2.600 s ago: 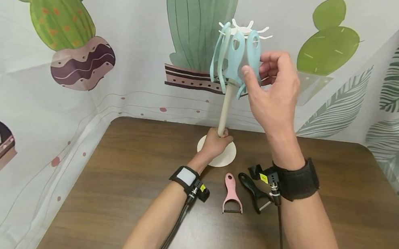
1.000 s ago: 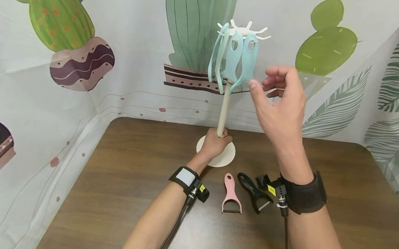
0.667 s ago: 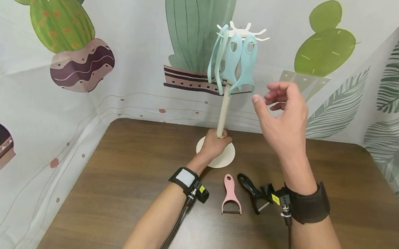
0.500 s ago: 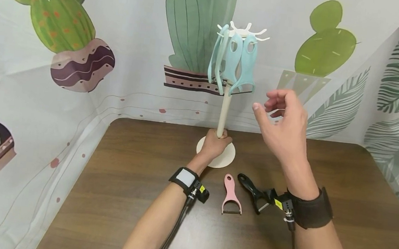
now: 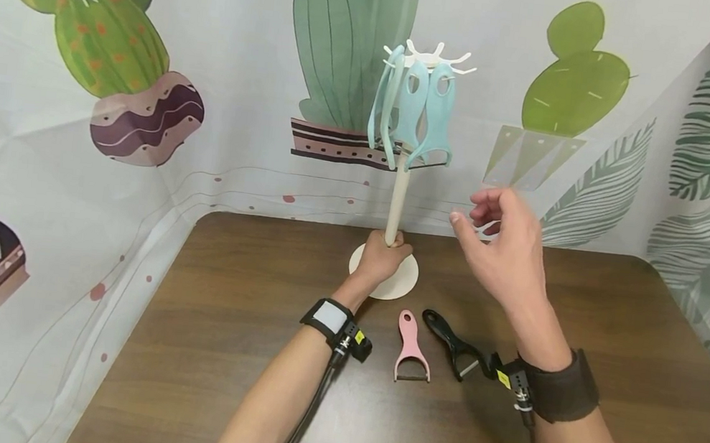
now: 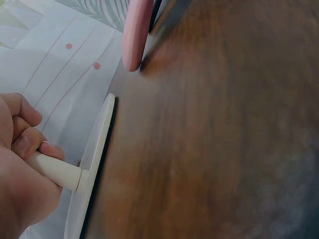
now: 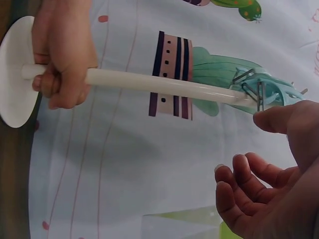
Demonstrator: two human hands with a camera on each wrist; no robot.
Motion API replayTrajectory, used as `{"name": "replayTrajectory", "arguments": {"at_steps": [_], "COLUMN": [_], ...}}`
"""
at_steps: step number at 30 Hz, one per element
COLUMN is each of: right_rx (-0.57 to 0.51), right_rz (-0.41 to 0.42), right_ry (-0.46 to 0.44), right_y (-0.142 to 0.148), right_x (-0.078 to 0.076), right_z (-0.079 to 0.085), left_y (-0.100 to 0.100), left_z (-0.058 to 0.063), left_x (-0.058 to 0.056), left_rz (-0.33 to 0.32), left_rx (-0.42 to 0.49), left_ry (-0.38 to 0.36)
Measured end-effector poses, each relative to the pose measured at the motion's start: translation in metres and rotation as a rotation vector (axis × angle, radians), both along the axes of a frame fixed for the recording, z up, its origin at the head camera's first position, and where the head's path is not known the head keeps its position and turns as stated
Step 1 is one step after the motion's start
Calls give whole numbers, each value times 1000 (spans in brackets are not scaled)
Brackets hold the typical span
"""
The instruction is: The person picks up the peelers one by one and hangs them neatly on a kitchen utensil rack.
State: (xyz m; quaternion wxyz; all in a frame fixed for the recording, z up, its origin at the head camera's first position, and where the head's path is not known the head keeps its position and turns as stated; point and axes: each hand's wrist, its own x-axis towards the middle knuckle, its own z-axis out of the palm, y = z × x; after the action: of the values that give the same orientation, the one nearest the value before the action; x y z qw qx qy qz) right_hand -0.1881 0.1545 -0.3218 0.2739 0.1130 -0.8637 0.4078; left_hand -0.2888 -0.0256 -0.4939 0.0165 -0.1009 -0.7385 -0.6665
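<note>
A cream stand (image 5: 398,201) with a round base (image 5: 403,283) rests on the table, topped by a ring of white hooks (image 5: 428,59). Several light-blue peelers (image 5: 439,115) hang from these hooks, blades down. My left hand (image 5: 384,257) grips the post just above the base; the left wrist view shows its fingers curled round the post (image 6: 55,169). My right hand (image 5: 508,252) hovers right of the stand, below the peelers, thumb and fingers apart and nothing between them. On the table lie a pink peeler (image 5: 408,343) and a black peeler (image 5: 449,335).
The brown wooden table (image 5: 221,323) has a cloth (image 5: 238,94) with printed cacti and leaves behind it. A strap with a small camera and cable is on each wrist. The right wrist's camera (image 5: 502,370) overlaps the black peeler's blade end in the head view.
My right hand has let go of the rightmost light-blue peeler, which now hangs on its hook. The hand has moved down and right. My left hand keeps its grip on the post.
</note>
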Motion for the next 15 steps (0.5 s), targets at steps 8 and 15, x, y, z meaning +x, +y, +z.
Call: {"name": "replayTrajectory", "arguments": {"at_steps": [8,15], "right_rx": [48,87], "right_rz": [6,6], "right_ry": [-57,-152], "right_y": [7,12], "right_x": [4,7], "right_z": [-15,-31], "left_y": [-1,0], "left_z": [-1,-1], "left_x": [-1,-2], "left_rz": [-4,-7], "left_rx": [-1,1], "left_ry": [-1,0]}}
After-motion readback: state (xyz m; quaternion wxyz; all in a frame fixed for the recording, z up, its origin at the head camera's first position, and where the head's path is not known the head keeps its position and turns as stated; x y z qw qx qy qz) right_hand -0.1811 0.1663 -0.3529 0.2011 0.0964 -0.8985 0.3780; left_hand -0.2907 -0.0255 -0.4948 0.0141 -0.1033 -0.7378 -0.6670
